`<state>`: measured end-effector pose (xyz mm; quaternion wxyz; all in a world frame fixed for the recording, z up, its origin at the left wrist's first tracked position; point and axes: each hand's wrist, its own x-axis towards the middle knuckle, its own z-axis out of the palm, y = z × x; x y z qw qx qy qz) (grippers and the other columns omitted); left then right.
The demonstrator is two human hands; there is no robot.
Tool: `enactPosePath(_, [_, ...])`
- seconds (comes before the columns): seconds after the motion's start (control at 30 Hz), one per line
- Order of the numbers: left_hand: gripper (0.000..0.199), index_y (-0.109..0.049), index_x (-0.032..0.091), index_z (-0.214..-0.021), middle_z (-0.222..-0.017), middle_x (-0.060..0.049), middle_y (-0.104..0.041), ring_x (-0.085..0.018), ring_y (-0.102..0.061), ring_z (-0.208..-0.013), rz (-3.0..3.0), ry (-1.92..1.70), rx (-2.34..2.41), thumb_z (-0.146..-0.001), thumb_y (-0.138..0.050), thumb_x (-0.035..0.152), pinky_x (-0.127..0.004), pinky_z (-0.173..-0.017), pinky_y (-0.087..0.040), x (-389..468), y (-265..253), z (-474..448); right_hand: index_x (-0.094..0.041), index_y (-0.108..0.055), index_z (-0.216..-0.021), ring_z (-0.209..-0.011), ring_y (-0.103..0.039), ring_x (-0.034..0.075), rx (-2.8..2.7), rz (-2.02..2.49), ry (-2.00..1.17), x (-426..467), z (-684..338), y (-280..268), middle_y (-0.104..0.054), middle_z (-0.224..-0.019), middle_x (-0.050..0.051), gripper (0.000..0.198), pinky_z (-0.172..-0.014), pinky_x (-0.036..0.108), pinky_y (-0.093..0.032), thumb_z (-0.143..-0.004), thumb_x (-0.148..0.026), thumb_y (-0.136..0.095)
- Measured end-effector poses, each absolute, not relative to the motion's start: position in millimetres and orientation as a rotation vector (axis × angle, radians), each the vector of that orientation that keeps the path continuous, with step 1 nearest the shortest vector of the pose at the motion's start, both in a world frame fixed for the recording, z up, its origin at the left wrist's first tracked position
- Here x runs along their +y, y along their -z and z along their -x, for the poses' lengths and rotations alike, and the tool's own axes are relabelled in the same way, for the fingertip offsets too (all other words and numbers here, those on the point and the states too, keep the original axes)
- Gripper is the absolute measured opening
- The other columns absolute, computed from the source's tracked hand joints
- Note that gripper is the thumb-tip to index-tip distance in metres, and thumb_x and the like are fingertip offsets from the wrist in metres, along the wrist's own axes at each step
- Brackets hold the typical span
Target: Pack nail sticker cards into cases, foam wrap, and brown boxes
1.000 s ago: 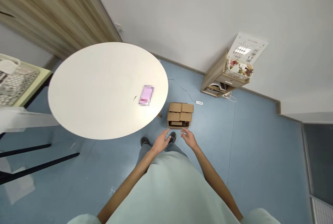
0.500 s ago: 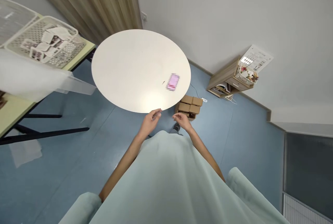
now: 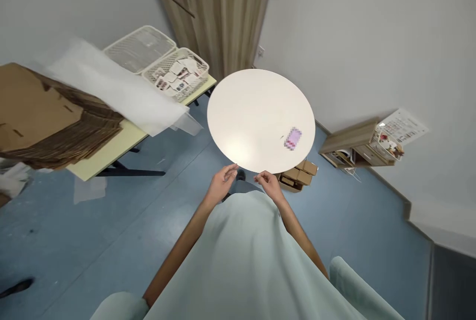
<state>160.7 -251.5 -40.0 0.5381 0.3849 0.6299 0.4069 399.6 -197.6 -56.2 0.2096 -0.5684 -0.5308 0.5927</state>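
Note:
My left hand (image 3: 222,184) hovers at the near edge of a round white table (image 3: 249,107), its fingers loosely bent and a little apart from the thumb. Nothing shows in it. To its right, my right hand (image 3: 269,185) is also just off the table edge, fingers loosely curled, with no object visible. Neither hand clearly touches the tabletop. A blurred pink and purple rectangular item (image 3: 293,138) lies on the right part of the table. Beside it is a tiny dark sliver (image 3: 281,137), too small to name.
Left, a yellowish table (image 3: 111,149) carries flat cardboard (image 3: 37,112), white sheeting (image 3: 122,87) and an open white basket (image 3: 204,70) of printed cards. Small brown boxes (image 3: 303,174) stand on the floor beside the round table. A wooden cabinet (image 3: 349,144) stands right.
My view has swung left, so the round table sits further right and the cardboard stack has come into sight. Both hands stay empty-looking near the table edge, with similar finger poses.

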Motion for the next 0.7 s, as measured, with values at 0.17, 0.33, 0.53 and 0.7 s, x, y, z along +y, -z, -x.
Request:
enactPosePath(0.17, [0.058, -0.073, 0.021, -0.143, -0.15, -0.014, -0.077, -0.033, -0.071, -0.144, -0.854, -1.029, 1.553, -0.101, -0.062, 0.059, -0.051, -0.127, -0.055, -236, 28, -109, -0.027, -0.069, -0.083, -0.102, -0.079, 0.027, -1.597, 1.495, -1.692, -158, -332, 44, -0.085, -0.103, 0.006, 0.021, -0.097, 0.042, -0.062, -0.091, -0.045, -0.062])
enactPosePath(0.33, [0.058, -0.073, 0.021, -0.142, -0.149, -0.015, -0.077, -0.033, -0.072, -0.142, -0.806, -1.087, 1.677, -0.1, -0.064, 0.061, -0.051, -0.126, -0.056, -210, 16, -41, -0.027, -0.068, -0.083, -0.102, -0.079, 0.027, -1.642, 1.355, -1.811, -106, -253, 44, -0.084, -0.101, 0.005, 0.018, -0.099, 0.043, -0.062, -0.09, -0.043, -0.062])
enactPosePath(0.53, [0.058, -0.074, 0.02, -0.14, -0.148, -0.016, -0.078, -0.033, -0.073, -0.14, -0.858, -1.133, 1.799, -0.102, -0.064, 0.061, -0.051, -0.124, -0.057, -161, 0, 43, -0.027, -0.07, -0.088, -0.104, -0.08, 0.027, -1.639, 1.23, -1.821, -43, -174, 43, -0.083, -0.1, 0.007, 0.021, -0.101, 0.044, -0.062, -0.092, -0.046, -0.064])
enactPosePath(0.7, [0.052, -0.074, 0.02, -0.14, -0.145, -0.014, -0.079, -0.032, -0.074, -0.137, -0.876, -1.106, 1.86, -0.102, -0.063, 0.054, -0.05, -0.124, -0.056, -116, 10, 87, -0.026, -0.071, -0.091, -0.103, -0.08, 0.028, -1.622, 1.254, -1.788, -16, -146, 42, -0.084, -0.101, 0.008, 0.028, -0.1, 0.044, -0.063, -0.094, -0.054, -0.068])
